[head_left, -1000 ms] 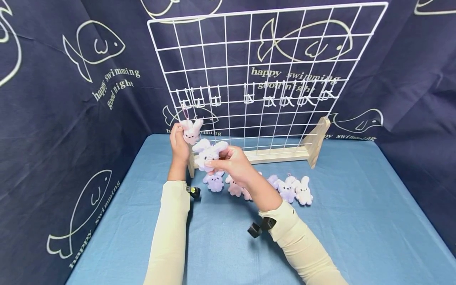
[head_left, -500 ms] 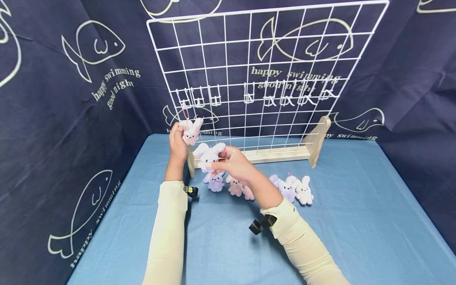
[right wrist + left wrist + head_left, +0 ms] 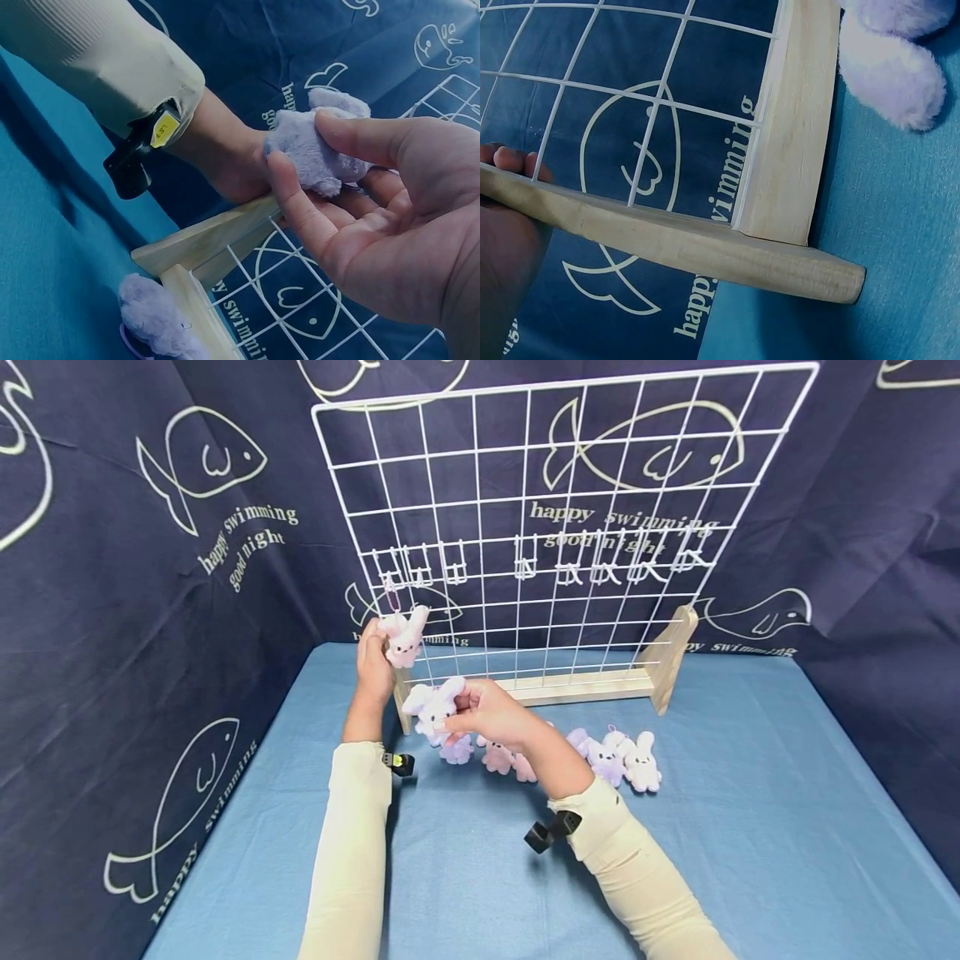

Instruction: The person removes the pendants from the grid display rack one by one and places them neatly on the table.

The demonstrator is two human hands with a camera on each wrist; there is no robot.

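Observation:
A small lilac plush bunny (image 3: 435, 706) is pinched between the thumb and fingers of my right hand (image 3: 491, 714), low in front of the rack's left end. In the right wrist view the same bunny (image 3: 311, 150) shows its back, thumb on top. My left hand (image 3: 375, 664) grips the wooden side post (image 3: 592, 214) of the white wire grid rack (image 3: 555, 518); its fingertips (image 3: 510, 159) come round the wood in the left wrist view. A pink plush bunny (image 3: 405, 639) hangs by a bead chain from the leftmost hook, overlapping the left hand.
Several white hooks (image 3: 525, 568) line a middle bar of the rack. On the blue cloth table (image 3: 465, 877) in front lie more plush bunnies: a lilac one (image 3: 457, 750), pink ones (image 3: 497, 757), another lilac one (image 3: 606, 762) and a cream one (image 3: 642, 764). A patterned dark curtain (image 3: 247, 677) surrounds it.
My right hand has lowered slightly with the lilac bunny, which has tilted and now covers more of the lilac one lying behind. The left hand stays at the post.

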